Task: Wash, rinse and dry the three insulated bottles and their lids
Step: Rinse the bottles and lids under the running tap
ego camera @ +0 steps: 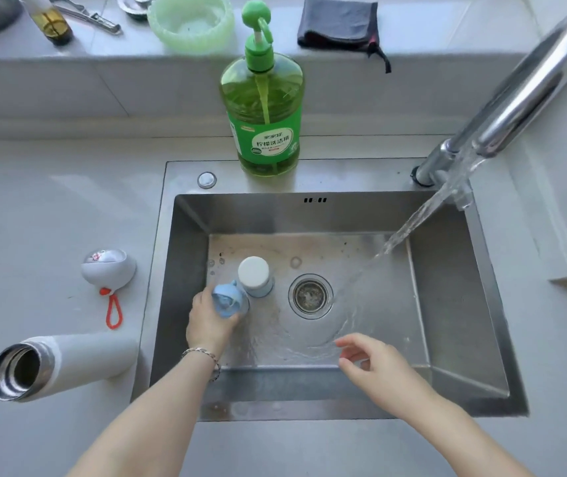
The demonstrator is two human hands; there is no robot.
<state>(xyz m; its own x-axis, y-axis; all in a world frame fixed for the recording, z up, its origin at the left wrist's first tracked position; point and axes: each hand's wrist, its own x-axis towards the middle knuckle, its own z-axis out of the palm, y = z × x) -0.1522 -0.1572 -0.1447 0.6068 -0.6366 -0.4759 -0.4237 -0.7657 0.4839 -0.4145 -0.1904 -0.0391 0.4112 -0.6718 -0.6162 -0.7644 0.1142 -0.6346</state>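
Currently the left hand point(208, 321) is down in the sink point(495, 304), fingers wrapped round the body of the blue-lidded bottle point(228, 299) just under its lid. That bottle is at the left of the basin floor, lid on, top towards the camera. A bracelet point(203, 354) sits on that wrist.

The right hand point(374, 359) hangs over the front of the basin, well apart from the left. Its fingers are loose and slightly spread, with nothing in them and nothing touched.

The white-lidded bottle point(254, 275) stands on the sink floor just behind the blue one, touching or nearly so; can't tell which. Its lid is on.

The third bottle point(68, 359), white, is on the counter point(51, 201) left of the sink. It has no lid and its open steel mouth faces the camera. Upright or on its side: can't tell from this angle. Its interior is too dark to say whether anything is in it. A grey-white domed lid point(108, 266) with a red cord loop point(113, 311) lies on the counter further back, apart from that bottle.

The faucet point(515, 91) is running. Its water stream point(409, 228) lands right of the drain point(310, 296), and a shallow sheet of water spreads over the basin floor.

The soap pump bottle point(263, 108) stands on the rear sink rim, mostly full of green liquid. On the ledge behind are a green basin point(190, 20), a dark cloth point(338, 24) and a small bottle point(53, 24) holding yellowish liquid.
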